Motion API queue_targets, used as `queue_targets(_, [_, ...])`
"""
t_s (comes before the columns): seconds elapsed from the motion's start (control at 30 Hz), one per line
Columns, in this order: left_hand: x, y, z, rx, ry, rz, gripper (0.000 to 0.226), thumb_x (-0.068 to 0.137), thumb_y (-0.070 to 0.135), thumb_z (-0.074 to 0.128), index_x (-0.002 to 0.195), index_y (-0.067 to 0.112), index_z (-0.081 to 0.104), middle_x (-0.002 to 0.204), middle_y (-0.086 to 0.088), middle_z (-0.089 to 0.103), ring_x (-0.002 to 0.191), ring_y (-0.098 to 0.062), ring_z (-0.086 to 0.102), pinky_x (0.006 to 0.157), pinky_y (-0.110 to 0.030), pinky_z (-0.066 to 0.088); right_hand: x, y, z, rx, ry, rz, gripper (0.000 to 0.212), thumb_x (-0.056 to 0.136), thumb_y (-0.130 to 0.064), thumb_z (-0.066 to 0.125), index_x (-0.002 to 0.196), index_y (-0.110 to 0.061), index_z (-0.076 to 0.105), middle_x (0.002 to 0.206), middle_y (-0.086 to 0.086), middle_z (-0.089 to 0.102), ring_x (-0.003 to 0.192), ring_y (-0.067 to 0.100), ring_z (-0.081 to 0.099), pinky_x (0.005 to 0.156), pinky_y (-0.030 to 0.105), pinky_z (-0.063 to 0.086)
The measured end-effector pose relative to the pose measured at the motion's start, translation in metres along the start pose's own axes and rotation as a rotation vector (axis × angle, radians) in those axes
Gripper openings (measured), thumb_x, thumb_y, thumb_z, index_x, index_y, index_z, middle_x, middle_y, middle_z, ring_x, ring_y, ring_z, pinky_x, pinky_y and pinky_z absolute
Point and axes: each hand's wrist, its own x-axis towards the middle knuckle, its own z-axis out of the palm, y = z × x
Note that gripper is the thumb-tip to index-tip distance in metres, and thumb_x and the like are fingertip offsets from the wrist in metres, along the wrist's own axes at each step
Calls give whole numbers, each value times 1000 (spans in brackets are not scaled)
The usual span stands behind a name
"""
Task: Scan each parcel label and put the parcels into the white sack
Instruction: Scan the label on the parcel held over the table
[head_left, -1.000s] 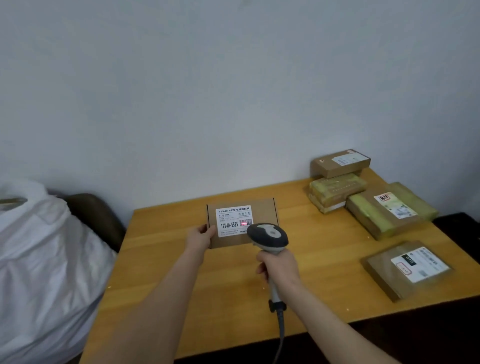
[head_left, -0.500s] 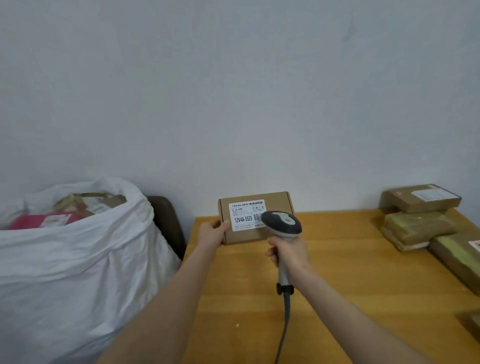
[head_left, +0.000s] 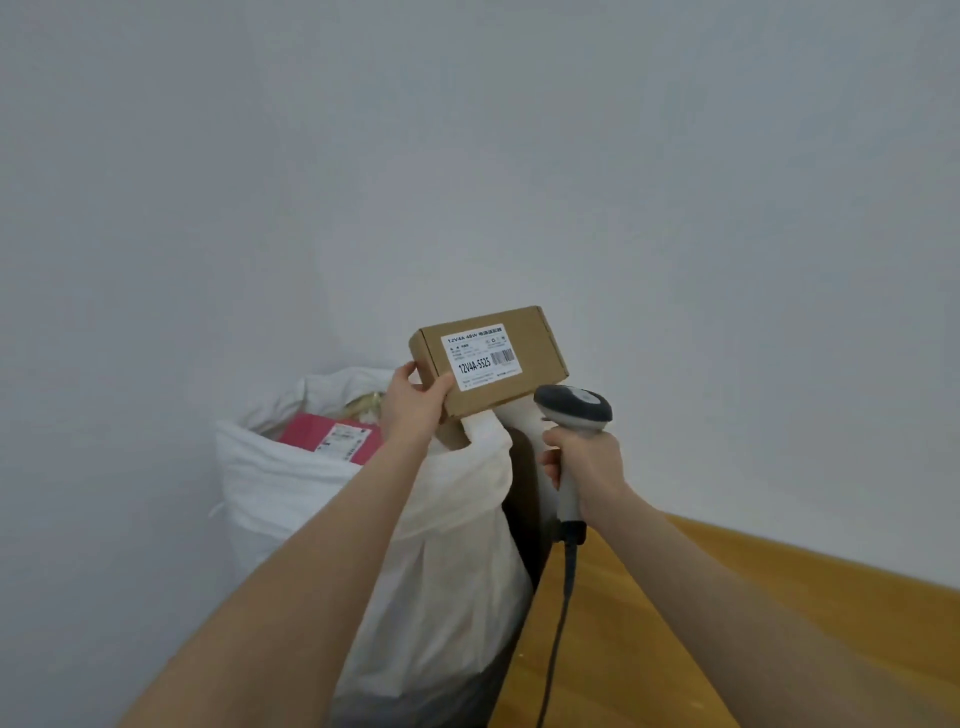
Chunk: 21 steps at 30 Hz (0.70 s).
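Observation:
My left hand (head_left: 413, 408) grips the left end of a small brown cardboard parcel (head_left: 524, 345) with a white barcode label, held in the air above the right side of the white sack's (head_left: 322, 493) mouth. Inside the sack lies a pink parcel (head_left: 322, 434) with a label, and something yellowish behind it. My right hand (head_left: 589, 465) holds the handle of a grey and white barcode scanner (head_left: 571, 408), just right of and below the parcel, its cable hanging down.
The wooden table (head_left: 675, 623) shows at the lower right, its left edge next to the sack. A dark chair back (head_left: 524, 499) stands between sack and table. A plain pale wall fills the background.
The view swung left from the table to the sack. My left hand lifted the brown parcel off the table and carried it left over the sack's mouth. The scanner moved along with it.

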Motion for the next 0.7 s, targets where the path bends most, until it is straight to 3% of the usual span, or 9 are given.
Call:
queue_targets(0.13, [39, -18, -43, 162, 187, 13, 76, 80, 40, 66, 145, 36, 26, 116, -2, 65, 101, -25, 65, 77, -34, 54, 31, 4, 38, -15, -86, 51, 6, 83, -6, 63, 83, 0, 65, 59, 9, 66, 51, 17, 55, 59, 29, 50])
queue_targets(0.3, [79, -51, -78, 417, 284, -84, 81, 84, 35, 61, 149, 35, 14, 130, -20, 49, 113, -39, 55, 95, -45, 45, 56, 19, 79, -48, -118, 97, 8, 85, -8, 62, 79, -3, 64, 68, 13, 68, 52, 17, 54, 55, 27, 47])
queue_targets(0.37, [89, -70, -83, 473, 218, -152, 82, 81, 34, 61, 149, 31, 15, 132, -21, 50, 119, -40, 49, 97, -47, 45, 64, 30, 92, -57, -102, 116, 9, 84, -9, 63, 80, -2, 65, 70, 14, 69, 52, 17, 54, 56, 28, 47])
queue_targets(0.47, [105, -95, -83, 624, 54, -295, 78, 72, 47, 65, 138, 17, 35, 130, -23, 47, 117, -41, 48, 96, -46, 46, 72, 43, 107, -57, -58, 136, 10, 86, -11, 65, 85, -2, 65, 71, 13, 69, 50, 16, 54, 55, 28, 45])
queue_targets(0.57, [106, -93, -82, 887, -153, -333, 71, 73, 54, 61, 131, 15, 49, 140, -20, 35, 126, -39, 39, 106, -47, 32, 72, 53, 119, -54, -16, 158, 14, 87, -14, 67, 89, -1, 64, 73, 13, 69, 51, 15, 55, 57, 27, 49])
queue_targets(0.7, [113, -69, -68, 1004, -114, 12, 51, 90, 35, 53, 134, 11, 45, 140, -18, 31, 129, -36, 33, 104, -44, 34, 65, 58, 128, 32, 54, 203, 19, 84, -15, 70, 92, 2, 65, 73, 14, 69, 49, 16, 55, 55, 28, 49])
